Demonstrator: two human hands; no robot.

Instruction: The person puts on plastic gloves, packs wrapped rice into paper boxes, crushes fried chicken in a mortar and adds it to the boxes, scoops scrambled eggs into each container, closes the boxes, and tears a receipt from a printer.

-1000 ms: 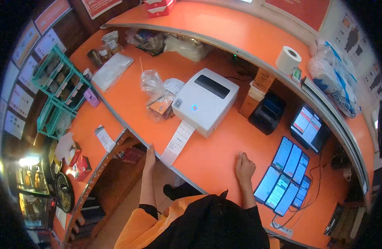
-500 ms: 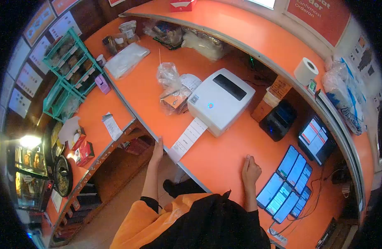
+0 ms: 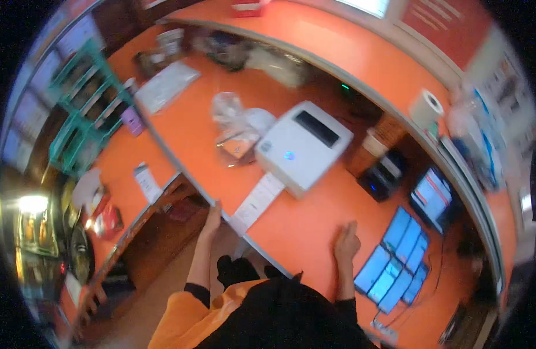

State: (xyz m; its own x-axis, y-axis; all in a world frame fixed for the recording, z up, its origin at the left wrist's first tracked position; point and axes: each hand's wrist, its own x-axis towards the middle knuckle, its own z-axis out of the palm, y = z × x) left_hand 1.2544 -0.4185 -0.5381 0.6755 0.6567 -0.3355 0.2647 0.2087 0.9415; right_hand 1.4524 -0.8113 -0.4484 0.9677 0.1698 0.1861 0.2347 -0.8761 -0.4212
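My left hand [image 3: 211, 221] rests at the front edge of the orange counter [image 3: 303, 232], its fingers stretched out and partly hidden, holding nothing that I can see. Close to it, a printed paper strip [image 3: 257, 203] hangs out of a white label printer [image 3: 305, 148]. My right hand [image 3: 347, 243] lies on the counter with its fingers curled in, and nothing shows in it. Just right of that hand, several lit phones [image 3: 393, 262] lie grouped together, cables running beside them. Motion blurs the view slightly.
Behind the printer sit a plastic-wrapped package [image 3: 236, 142] and a small black device [image 3: 381, 177]. A tablet [image 3: 433, 198] stands at the right, below a paper roll [image 3: 426, 109] on the raised shelf. Green racks [image 3: 87, 107] and a red box [image 3: 108, 220] occupy the left counter.
The whole view has shifted and blurred as my head moved. Both hands keep nearly the same places on the counter. More of my dark shoes shows below the counter's edge.
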